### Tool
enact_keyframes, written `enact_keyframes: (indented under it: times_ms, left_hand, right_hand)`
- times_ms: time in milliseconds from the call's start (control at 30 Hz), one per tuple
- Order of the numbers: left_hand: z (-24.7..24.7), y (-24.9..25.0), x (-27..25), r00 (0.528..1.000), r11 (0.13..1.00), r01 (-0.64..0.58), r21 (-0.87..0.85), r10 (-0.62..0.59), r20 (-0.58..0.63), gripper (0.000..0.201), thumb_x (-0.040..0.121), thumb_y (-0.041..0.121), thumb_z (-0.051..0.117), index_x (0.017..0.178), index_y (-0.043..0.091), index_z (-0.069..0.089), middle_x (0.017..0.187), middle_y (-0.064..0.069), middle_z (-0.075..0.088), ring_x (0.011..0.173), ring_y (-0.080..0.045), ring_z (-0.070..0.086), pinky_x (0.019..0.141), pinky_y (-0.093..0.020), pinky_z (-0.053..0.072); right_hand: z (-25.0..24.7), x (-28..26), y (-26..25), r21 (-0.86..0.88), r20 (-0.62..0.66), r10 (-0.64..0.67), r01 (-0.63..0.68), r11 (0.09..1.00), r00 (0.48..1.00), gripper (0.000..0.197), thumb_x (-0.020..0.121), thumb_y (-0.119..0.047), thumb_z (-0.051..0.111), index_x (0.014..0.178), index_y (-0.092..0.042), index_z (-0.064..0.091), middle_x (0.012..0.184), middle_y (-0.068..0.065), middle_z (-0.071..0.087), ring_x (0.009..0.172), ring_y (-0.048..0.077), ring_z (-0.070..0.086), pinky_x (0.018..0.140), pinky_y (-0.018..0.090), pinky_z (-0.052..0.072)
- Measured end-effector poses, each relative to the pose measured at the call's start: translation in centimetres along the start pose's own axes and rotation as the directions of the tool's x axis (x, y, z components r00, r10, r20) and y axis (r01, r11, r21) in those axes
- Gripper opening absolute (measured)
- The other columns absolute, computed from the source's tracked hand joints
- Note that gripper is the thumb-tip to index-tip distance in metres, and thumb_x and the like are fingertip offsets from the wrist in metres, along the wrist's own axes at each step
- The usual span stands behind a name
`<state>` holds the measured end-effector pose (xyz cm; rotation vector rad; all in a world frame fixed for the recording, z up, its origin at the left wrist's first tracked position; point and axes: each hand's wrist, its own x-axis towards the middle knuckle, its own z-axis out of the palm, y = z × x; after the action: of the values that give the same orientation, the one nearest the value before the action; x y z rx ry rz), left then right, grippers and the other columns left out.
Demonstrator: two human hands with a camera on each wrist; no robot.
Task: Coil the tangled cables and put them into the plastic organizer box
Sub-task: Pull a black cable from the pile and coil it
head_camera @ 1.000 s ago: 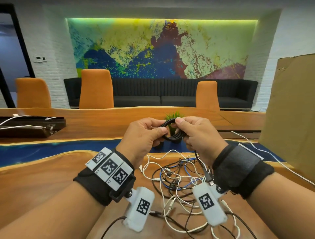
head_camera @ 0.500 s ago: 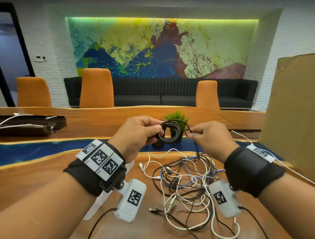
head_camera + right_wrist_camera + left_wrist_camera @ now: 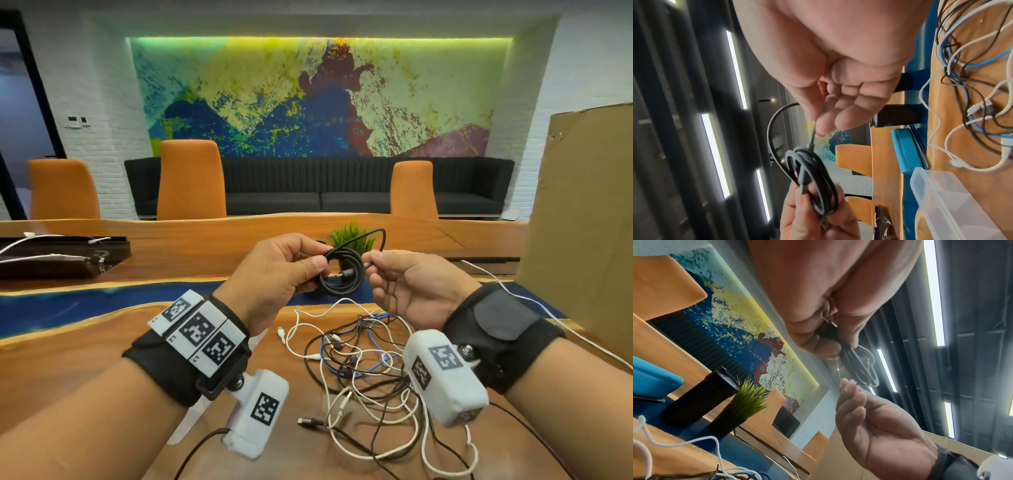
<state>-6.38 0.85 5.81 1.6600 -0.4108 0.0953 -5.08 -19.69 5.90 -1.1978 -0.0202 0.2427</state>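
Cable: 1 black cable coil point(image 3: 342, 272) hangs between the hands, above the bench point(image 3: 85, 349). The left hand point(image 3: 281, 270) grips its gathered loops between thumb and curled fingers. The right hand point(image 3: 407, 284) pinches the loose tail point(image 3: 371, 236), which arcs up over the coil and comes back down to the fingertips; its other fingers are relaxed.

The step in hand looks like wrapping that tail around the bundle. To do it well, the left thumb should pin every loop flat so none springs out, while the right hand feeds the tail through the middle of the coil and draws it snug, not tight enough to kink the plug end. A short tail tucked under a loop will likely hold best.

Below the hands, nearer the person, lies the tangled pile of cables point(image 3: 363, 370), white, black and blue, touching and crossing one another. The plastic organizer box point(image 3: 953, 204) sits on the bench beside that pile, seen in the right wrist view. A small potted plant point(image 3: 352, 234) stands just beyond the hands.
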Motion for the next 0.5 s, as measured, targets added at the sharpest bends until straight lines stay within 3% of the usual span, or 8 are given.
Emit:
enact_keyframes:
  times_ms: [133,267,400,500]
  left_hand:
    - [-0.1,0.0,0.2,0.999,1.000,0.009,-0.020,-0.008,0.037,0.020,0.097,-0.002,0.055,0.099,0.012,0.069,0.076,0.002,0.073,0.072,-0.007,0.068,0.067,-0.021,0.053]
    - [0.3,-0.5,0.6,0.998,0.998,-0.055,-0.010,0.055,-0.020,0.021,0.097,-0.003,0.055,0.099,0.012,0.070,0.085,-0.006,0.074,0.084,-0.019,0.069,0.086,-0.041,0.055]
    - [0.3,-0.5,1.3,0.978,0.975,-0.174,0.137,0.188,-0.092,0.021,0.096,0.000,0.058,0.100,0.016,0.070,0.100,-0.008,0.075,0.093,-0.021,0.072,0.083,-0.036,0.060]
    - [0.5,-0.9,1.7,0.962,0.941,-0.234,0.242,0.261,-0.084,0.023,0.096,0.002,0.061,0.099,0.022,0.071,0.099,-0.008,0.073,0.092,-0.020,0.071,0.077,-0.029,0.059]
  right_hand:
    - [0.0,0.2,0.0,-0.041,0.002,-0.016,0.016,0.999,1.000,0.014,0.096,-0.016,0.056,0.094,-0.008,0.067,0.071,0.002,0.061,0.058,0.008,0.054,0.050,0.019,0.049]
    - [0.6,0.0,0.6,-0.070,0.185,0.043,-0.031,0.997,0.982,0.019,0.090,-0.026,0.060,0.092,-0.012,0.072,0.084,0.004,0.064,0.067,0.012,0.058,0.058,0.027,0.046]
    - [0.6,-0.5,1.1,-0.039,0.395,0.064,-0.053,0.998,0.917,0.033,0.084,-0.047,0.060,0.091,-0.017,0.069,0.099,0.007,0.063,0.093,0.020,0.058,0.073,0.036,0.043]
    - [1.3,-0.8,1.1,-0.130,0.358,0.069,-0.024,0.991,0.931,0.017,0.085,-0.030,0.065,0.093,-0.015,0.065,0.098,0.012,0.065,0.083,0.021,0.064,0.062,0.031,0.055]
